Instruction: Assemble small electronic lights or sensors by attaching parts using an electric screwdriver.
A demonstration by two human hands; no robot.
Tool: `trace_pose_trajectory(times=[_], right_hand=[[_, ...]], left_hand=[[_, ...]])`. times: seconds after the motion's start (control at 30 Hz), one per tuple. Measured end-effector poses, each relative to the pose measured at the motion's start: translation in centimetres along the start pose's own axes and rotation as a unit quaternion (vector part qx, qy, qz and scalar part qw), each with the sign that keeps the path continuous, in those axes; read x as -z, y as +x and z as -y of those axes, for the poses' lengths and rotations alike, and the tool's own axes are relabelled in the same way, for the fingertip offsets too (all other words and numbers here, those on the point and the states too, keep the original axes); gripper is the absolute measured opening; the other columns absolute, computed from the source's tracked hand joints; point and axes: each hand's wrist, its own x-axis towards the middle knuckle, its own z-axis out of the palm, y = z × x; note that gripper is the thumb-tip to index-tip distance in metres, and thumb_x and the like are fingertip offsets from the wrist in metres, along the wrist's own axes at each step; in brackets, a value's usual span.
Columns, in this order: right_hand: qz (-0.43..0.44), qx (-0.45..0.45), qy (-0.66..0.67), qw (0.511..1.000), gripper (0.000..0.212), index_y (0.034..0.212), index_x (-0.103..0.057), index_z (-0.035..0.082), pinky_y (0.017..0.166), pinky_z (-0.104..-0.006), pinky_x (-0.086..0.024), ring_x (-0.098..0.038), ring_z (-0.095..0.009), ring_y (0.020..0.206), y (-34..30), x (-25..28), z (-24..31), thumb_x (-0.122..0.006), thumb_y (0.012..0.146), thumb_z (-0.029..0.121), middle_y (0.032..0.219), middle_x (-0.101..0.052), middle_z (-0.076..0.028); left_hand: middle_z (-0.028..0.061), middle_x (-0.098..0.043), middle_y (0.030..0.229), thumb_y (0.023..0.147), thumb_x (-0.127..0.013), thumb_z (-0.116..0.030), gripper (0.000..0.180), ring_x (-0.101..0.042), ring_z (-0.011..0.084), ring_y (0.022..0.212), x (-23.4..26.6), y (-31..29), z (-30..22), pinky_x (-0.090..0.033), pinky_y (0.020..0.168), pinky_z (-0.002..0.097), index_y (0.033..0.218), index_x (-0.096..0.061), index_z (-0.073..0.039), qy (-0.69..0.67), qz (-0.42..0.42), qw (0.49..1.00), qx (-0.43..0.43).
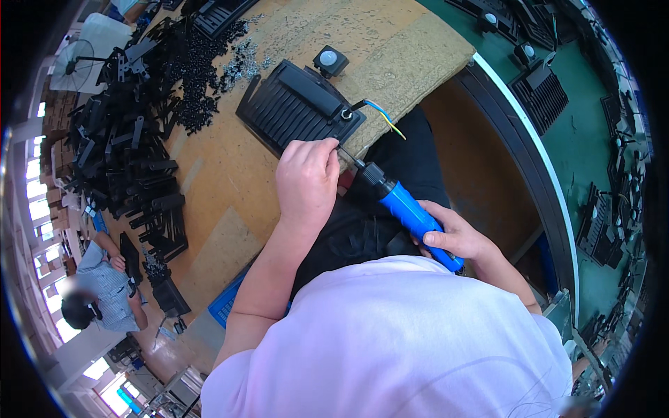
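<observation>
At the tabletop [237, 181] edge, my left hand [306, 177] bunches narrow against the black housing [300, 104]. My right hand [456, 237] grips the blue screwdriver [408, 209], best kept straight.

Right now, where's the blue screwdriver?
Head view, right of centre: blue screwdriver in the right hand, tip by the left hand near the black housing.
</observation>
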Motion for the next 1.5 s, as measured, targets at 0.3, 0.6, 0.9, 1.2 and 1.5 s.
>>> trace_pose_trajectory(times=[0.3,0.6,0.9,1.2,1.5], right_hand=[[-0.007,0.002,0.028,1.0,0.097,0.141,-0.035,-0.001,0.068,-0.0319,-0.051,-0.062,-0.016,0.074,0.4,0.2,-0.8,-0.07,0.076,0.062,0.09,-0.057,-0.01],[-0.006,0.002,0.023,1.0,0.098,0.141,-0.035,0.0,0.069,-0.0324,-0.052,-0.062,-0.017,0.075,0.4,0.2,-0.6,-0.069,0.075,0.064,0.09,-0.057,-0.01],[-0.001,0.003,0.024,1.0,0.097,0.14,-0.036,0.0,0.069,-0.0321,-0.052,-0.062,-0.018,0.076,0.4,0.3,-0.5,-0.069,0.076,0.064,0.092,-0.057,-0.011],[0.004,-0.008,0.041,0.999,0.097,0.139,-0.036,-0.002,0.069,-0.0328,-0.052,-0.062,-0.018,0.078,0.5,0.1,0.2,-0.068,0.076,0.065,0.092,-0.058,-0.012],[-0.014,-0.029,0.039,0.999,0.092,0.136,-0.041,-0.001,0.076,-0.0342,-0.05,-0.061,-0.018,0.082,0.5,-0.3,0.8,-0.07,0.076,0.063,0.094,-0.059,-0.01]], left_hand=[[0.0071,-0.066,0.084,0.072,-0.071,0.001,0.015,-0.06,0.026,0.081,-0.3,-0.8,0.4,-0.048,0.073,0.0366,0.087,-0.068,-0.003,0.028,-0.014,0.999,0.014],[0.0067,-0.066,0.084,0.073,-0.071,0.001,0.014,-0.06,0.026,0.08,-0.2,-1.0,0.7,-0.048,0.072,0.0366,0.086,-0.067,-0.004,0.023,-0.016,1.0,0.008],[0.0075,-0.066,0.087,0.074,-0.071,0.001,0.017,-0.06,0.0252,0.079,0.1,-0.9,0.7,-0.048,0.073,0.0359,0.089,-0.067,-0.004,0.024,-0.002,1.0,0.013],[0.0197,-0.05,0.134,0.094,-0.055,-0.034,0.037,-0.046,0.0364,0.124,-2.1,7.0,6.0,-0.034,0.106,0.0453,0.123,-0.062,-0.011,0.129,-0.055,0.988,0.068],[0.0234,-0.052,0.128,0.093,-0.053,-0.042,0.035,-0.045,0.0382,0.123,-4.4,7.5,6.5,-0.035,0.102,0.0518,0.113,-0.067,-0.017,0.253,-0.01,0.966,0.059]])
